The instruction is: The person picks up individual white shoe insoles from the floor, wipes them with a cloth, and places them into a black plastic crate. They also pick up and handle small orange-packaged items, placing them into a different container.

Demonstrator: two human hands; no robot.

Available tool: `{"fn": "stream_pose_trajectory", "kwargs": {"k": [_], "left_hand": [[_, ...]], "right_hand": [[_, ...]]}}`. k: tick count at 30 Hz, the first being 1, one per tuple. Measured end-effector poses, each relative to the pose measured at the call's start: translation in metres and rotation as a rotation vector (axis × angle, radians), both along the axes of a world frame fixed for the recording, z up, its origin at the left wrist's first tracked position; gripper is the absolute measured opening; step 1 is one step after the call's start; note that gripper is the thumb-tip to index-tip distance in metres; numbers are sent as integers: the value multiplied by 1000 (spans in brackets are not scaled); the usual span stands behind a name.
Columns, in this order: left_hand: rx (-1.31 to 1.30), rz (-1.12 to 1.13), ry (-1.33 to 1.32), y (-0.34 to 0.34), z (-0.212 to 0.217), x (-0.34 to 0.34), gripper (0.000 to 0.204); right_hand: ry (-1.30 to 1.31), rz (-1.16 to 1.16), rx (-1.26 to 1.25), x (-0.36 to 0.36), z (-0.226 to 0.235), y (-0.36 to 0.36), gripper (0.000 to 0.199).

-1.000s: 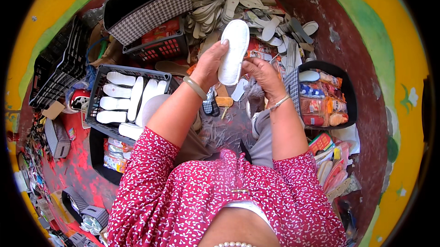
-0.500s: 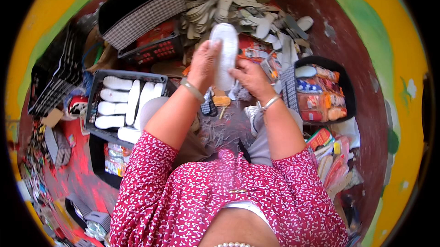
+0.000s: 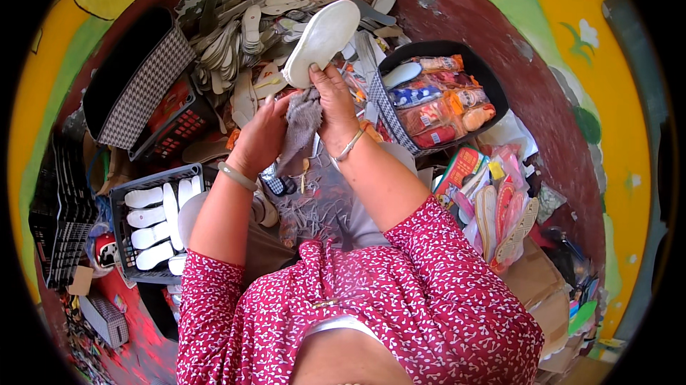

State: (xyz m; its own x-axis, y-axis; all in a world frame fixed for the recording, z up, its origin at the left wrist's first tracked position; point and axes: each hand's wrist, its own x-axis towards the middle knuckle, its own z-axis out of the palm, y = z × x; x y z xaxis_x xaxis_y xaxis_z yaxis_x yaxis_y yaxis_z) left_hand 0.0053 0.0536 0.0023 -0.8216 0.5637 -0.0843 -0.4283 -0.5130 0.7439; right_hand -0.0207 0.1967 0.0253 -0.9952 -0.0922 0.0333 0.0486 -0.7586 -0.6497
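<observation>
A white insole is held by the right hand, seemingly for handling needing steadiness next, the left hand at grey cloth, its grip unclear.

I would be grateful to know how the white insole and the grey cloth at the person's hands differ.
The white insole is pale and neat-edged, while the grey cloth is darker and ragged. The white insole is flat and rounded; the grey cloth is crumpled. The white insole extends up the picture from the right hand, whereas the grey cloth trails downward. Both appear longer than wide.
</observation>
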Motion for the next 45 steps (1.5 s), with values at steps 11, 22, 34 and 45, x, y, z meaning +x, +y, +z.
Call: {"fn": "stream_pose_trajectory", "kwargs": {"k": [11, 22, 34, 45], "left_hand": [[-299, 218, -139, 10, 10, -6, 25], [-340, 351, -160, 0, 13, -8, 28], [-420, 422, -186, 7, 23, -12, 30], [-388, 572, -142, -23, 23, -15, 23]], "right_hand": [[-119, -392, 244, -47, 21, 136, 21], [-803, -410, 488, -123, -184, 280, 20], [-849, -223, 384, -185, -248, 262, 21], [-111, -23, 2534, -164, -162, 246, 45]]}}
